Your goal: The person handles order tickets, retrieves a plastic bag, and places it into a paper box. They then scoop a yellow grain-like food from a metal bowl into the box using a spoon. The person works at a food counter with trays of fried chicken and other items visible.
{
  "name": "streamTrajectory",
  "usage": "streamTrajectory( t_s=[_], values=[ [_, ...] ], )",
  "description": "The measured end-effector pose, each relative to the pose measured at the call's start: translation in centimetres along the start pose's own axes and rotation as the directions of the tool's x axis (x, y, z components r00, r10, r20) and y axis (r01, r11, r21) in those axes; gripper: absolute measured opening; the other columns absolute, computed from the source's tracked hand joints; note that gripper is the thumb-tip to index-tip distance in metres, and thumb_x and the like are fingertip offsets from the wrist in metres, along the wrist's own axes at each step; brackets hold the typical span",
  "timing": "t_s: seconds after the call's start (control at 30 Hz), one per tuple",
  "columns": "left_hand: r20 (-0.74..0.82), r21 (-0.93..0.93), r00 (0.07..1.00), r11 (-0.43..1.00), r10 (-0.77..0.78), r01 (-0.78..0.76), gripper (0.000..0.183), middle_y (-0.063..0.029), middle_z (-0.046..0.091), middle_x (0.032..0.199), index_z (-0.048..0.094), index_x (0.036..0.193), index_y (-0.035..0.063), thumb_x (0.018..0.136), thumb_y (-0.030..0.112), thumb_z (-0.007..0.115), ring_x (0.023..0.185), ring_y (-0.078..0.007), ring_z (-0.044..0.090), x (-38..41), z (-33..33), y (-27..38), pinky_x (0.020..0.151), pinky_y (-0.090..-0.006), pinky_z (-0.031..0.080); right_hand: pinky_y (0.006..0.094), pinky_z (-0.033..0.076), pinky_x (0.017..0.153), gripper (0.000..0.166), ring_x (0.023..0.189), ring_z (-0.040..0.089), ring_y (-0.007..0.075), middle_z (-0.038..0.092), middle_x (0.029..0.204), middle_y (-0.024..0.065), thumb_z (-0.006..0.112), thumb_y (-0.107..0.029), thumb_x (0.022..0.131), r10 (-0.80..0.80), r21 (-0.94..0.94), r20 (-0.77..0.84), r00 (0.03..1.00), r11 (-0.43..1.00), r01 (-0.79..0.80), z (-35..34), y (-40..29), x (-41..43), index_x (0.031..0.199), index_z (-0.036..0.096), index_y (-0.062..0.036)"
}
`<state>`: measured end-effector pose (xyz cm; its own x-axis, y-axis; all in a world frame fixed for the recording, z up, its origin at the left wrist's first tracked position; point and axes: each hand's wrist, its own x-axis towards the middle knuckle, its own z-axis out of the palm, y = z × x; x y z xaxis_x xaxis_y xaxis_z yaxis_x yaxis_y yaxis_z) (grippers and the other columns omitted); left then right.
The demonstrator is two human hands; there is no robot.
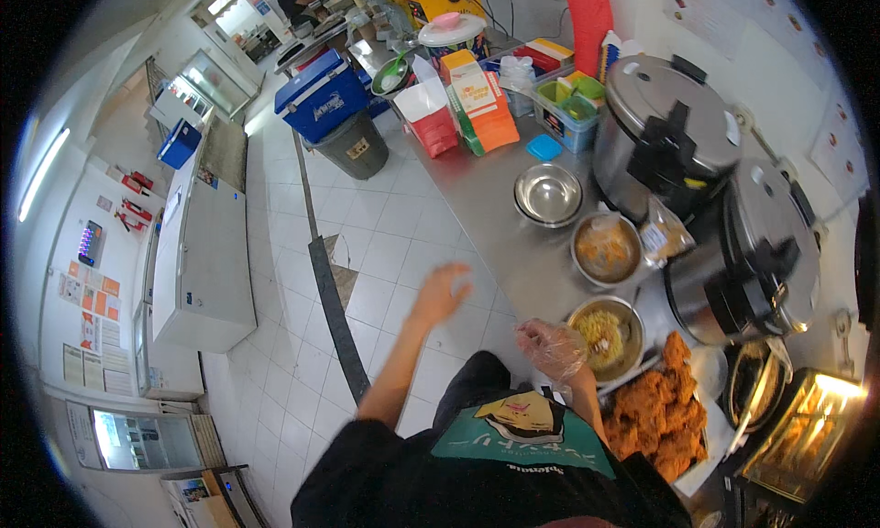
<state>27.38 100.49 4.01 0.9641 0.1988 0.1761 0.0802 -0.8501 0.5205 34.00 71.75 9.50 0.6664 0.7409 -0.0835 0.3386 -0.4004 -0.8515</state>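
Observation:
My left hand point(443, 294) is bare and held over the tiled floor, its fingers apart and nothing in it. A clear plastic glove covers my right hand point(552, 349), whose fingers are bent beside a steel bowl of yellow rice point(600, 339); whether it holds anything is unclear. Behind that bowl stands another steel bowl with orange-brown food in a clear bag point(607, 247), and beyond it an empty steel bowl point(548, 194). Fried chicken pieces point(653, 414) are heaped on a tray to the right of my gloved hand.
Two large steel cookers point(667, 122) line the wall side of the steel counter point(474, 205). Paper food boxes point(481, 108) and a plastic tub point(567, 119) stand farther back. A blue cooler point(322, 91) rests on a grey bin point(354, 146). Another person point(295, 4) is far off.

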Motion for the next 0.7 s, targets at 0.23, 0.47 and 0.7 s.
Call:
streamTrajectory(
  t_s=[0.23,0.47,0.7],
  values=[
    [-0.328,0.402,0.84,0.869,0.432,-0.29,0.054,-0.0152,0.058,0.124,0.053,0.129,0.0085,0.078,0.01,0.069,0.112,-0.0351,0.052,36.8,-15.1,-13.3,0.098,-0.0464,0.041,0.0349,0.049,0.067,0.019,0.071,0.063,0.0277,0.065,0.085,0.0138,0.064,-0.018,0.088,-0.042,0.207,-0.225,0.973,0.974,0.09,-4.6,-0.3,20.6,0.102,0.063,-0.006],
    [0.009,0.413,0.763,0.693,0.646,-0.591,0.036,-0.0027,0.061,0.12,0.066,0.11,0.0158,0.075,0.008,0.071,0.117,-0.0271,0.052,52.7,-15.9,-24.1,0.095,-0.0456,0.042,0.035,0.049,0.067,0.02,0.072,0.063,0.0273,0.065,0.084,0.0125,0.063,-0.015,0.088,0.094,0.037,-0.434,0.896,0.996,-0.087,-8.3,-5.1,39.4,0.106,0.064,-0.0085],
    [-0.221,0.195,0.747,0.779,0.627,-0.597,0.043,-0.0051,0.064,0.116,0.069,0.108,0.0156,0.066,0.004,0.072,0.115,-0.0273,0.057,47.7,-16.2,-27.7,0.093,-0.0467,0.044,0.0394,0.05,0.07,0.027,0.081,0.064,0.0292,0.064,0.087,0.0131,0.065,-0.023,0.087,-0.055,-0.007,-0.377,0.925,0.998,0.057,-6.4,-9.9,54.4,0.111,0.063,-0.0118]
  ],
)
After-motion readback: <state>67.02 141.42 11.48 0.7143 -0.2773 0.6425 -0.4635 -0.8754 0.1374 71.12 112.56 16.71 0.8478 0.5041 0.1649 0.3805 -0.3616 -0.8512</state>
